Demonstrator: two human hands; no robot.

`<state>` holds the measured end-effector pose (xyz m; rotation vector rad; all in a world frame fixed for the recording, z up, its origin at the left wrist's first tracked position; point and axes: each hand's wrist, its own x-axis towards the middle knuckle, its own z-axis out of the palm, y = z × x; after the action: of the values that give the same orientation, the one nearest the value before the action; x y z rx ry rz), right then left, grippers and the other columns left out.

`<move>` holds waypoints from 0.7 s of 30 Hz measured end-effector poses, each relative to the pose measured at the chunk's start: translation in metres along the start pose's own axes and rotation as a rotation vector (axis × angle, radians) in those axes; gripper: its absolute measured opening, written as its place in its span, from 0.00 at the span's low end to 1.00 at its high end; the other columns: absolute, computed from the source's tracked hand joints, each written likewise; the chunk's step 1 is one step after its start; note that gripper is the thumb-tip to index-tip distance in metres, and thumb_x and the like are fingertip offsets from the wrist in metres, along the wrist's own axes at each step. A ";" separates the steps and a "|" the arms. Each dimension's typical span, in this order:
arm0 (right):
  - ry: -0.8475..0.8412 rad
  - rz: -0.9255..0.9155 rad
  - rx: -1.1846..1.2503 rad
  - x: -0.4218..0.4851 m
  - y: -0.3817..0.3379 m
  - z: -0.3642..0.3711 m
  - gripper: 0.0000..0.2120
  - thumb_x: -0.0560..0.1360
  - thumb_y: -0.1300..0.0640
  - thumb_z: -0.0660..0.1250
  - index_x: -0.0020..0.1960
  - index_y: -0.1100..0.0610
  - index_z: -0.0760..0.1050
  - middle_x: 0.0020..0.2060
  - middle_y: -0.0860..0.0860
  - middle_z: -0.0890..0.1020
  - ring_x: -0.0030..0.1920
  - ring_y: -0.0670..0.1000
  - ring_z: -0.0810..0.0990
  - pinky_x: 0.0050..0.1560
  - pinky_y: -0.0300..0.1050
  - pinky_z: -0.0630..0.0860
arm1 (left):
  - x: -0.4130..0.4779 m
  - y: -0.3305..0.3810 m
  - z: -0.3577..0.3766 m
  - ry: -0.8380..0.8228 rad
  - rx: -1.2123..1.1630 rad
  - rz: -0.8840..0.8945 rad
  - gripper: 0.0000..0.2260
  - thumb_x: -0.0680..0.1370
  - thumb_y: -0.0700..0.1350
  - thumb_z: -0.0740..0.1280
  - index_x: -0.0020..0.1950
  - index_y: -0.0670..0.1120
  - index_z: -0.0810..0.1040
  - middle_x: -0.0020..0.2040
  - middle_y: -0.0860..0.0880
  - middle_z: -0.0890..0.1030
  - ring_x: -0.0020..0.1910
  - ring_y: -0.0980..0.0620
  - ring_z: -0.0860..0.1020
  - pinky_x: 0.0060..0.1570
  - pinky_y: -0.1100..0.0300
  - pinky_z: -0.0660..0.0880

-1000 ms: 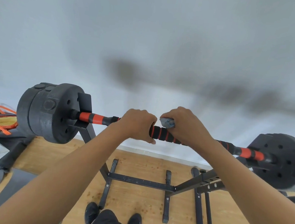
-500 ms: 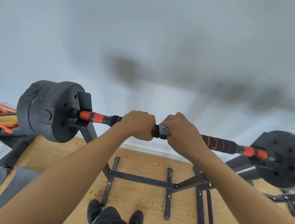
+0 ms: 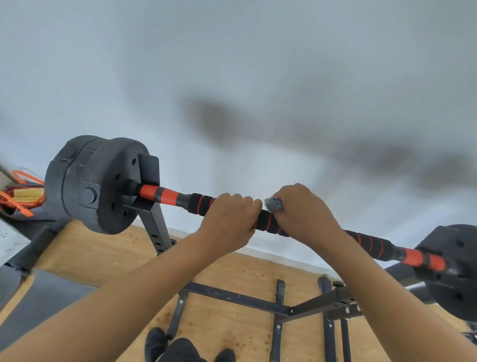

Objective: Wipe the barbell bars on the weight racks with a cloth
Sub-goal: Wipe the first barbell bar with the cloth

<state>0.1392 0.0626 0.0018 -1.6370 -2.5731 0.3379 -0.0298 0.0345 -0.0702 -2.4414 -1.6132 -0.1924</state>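
Ribbed matt foam covers the barbell bar (image 3: 269, 226); cloth (image 3: 274, 205) looks fuzzy, plates (image 3: 97, 184) rough, floor (image 3: 220, 322) wooden.

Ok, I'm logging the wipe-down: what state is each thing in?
barbell: resting on the rack, plates on both ends.
cloth: bunched in the right hand, against the barbell.
left hand: gripping the barbell, no cloth.
right hand: gripping cloth and barbell.

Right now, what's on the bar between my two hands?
Head view: between the left hand and the right hand only a short bare stretch of the foam-gripped bar shows; the cloth sits in the right hand.
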 end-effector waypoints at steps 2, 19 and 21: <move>-0.025 0.026 0.033 -0.003 -0.002 0.007 0.13 0.74 0.60 0.58 0.31 0.53 0.63 0.32 0.51 0.70 0.32 0.51 0.70 0.30 0.43 0.63 | 0.002 0.001 0.009 0.054 0.008 -0.041 0.13 0.69 0.43 0.72 0.37 0.49 0.67 0.27 0.53 0.70 0.26 0.49 0.67 0.30 0.57 0.60; 0.103 -0.098 -0.114 -0.059 -0.003 0.020 0.29 0.73 0.60 0.72 0.73 0.51 0.70 0.53 0.43 0.78 0.56 0.46 0.69 0.36 0.45 0.80 | 0.062 -0.029 -0.041 -1.004 -0.679 -0.083 0.14 0.74 0.52 0.78 0.43 0.42 0.81 0.32 0.49 0.81 0.27 0.50 0.78 0.33 0.60 0.76; 0.112 -0.120 -0.079 -0.050 0.001 0.014 0.19 0.75 0.60 0.71 0.63 0.47 0.75 0.48 0.39 0.78 0.54 0.45 0.68 0.36 0.46 0.80 | 0.052 -0.027 -0.037 -0.738 -0.560 -0.014 0.15 0.72 0.57 0.78 0.47 0.47 0.81 0.35 0.53 0.83 0.32 0.52 0.81 0.32 0.61 0.74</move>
<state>0.1588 0.0160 -0.0095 -1.4701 -2.6158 0.1343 -0.0342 0.0825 -0.0198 -3.1721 -2.0707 0.3544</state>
